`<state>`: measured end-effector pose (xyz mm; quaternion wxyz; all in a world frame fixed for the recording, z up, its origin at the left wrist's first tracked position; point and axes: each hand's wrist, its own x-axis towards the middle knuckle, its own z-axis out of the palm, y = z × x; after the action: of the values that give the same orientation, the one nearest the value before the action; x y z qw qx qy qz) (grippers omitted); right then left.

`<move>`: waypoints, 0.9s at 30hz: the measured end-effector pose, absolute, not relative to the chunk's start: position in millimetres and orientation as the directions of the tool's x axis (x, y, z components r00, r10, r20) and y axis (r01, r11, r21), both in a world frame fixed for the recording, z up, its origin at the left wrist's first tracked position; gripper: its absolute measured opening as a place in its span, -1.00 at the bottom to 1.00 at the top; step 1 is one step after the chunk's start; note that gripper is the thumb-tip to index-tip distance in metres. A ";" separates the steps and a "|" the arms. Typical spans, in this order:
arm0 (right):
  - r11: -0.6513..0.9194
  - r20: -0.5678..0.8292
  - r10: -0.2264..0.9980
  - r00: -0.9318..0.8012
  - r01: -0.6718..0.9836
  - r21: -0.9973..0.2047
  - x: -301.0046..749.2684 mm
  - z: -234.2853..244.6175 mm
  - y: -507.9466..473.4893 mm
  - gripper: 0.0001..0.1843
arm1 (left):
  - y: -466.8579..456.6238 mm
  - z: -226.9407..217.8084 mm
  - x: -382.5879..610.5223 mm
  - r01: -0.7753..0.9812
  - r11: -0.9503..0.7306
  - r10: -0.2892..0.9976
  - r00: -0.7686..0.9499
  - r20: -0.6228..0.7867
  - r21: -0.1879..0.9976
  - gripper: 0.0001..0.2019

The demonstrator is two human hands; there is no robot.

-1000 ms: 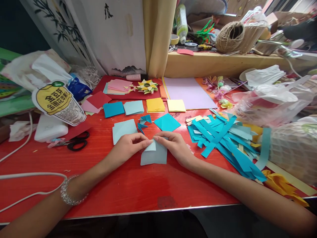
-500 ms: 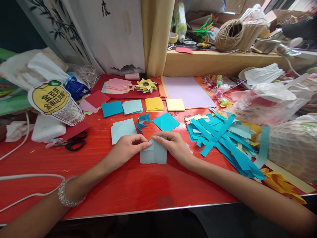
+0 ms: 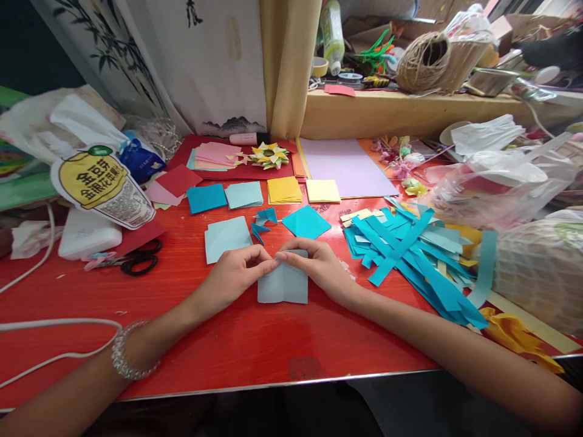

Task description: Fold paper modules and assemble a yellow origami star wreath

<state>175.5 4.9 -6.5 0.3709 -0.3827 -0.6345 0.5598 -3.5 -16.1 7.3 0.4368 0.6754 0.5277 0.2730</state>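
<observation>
A pale blue paper square (image 3: 283, 285) lies on the red table (image 3: 237, 346) in front of me. My left hand (image 3: 237, 274) and my right hand (image 3: 319, 267) meet at its top edge, fingers pinched on the paper and pressing it down. Just beyond my hands sit small folded blue paper pieces (image 3: 263, 223), a teal square (image 3: 306, 222) and another pale blue sheet (image 3: 226, 238). I wear a beaded bracelet (image 3: 125, 358) on the left wrist.
Stacks of coloured paper squares (image 3: 283, 190), a yellow paper flower (image 3: 268, 156) and a lilac sheet (image 3: 346, 167) lie further back. A heap of blue paper strips (image 3: 410, 255) is at right, black scissors (image 3: 136, 261) and a printed bag (image 3: 102, 185) at left. A white cable (image 3: 54, 325) crosses the near left.
The folded-over corner at the paper's top has been pressed flatter; my fingertips moved slightly closer together at the top edge. The camera shifted a little.
</observation>
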 end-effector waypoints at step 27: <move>-0.058 -0.021 0.919 -0.393 -0.084 -0.995 175.4 -15.8 9.1 -0.77 | -12.8 7.8 -6.5 0.355 0.014 0.992 0.115 -0.059 0.935 -0.75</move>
<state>175.4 9.1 -15.8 0.4028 -0.3757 -0.5555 0.6229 -6.5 -12.8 7.8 0.4413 0.6023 0.5589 0.3607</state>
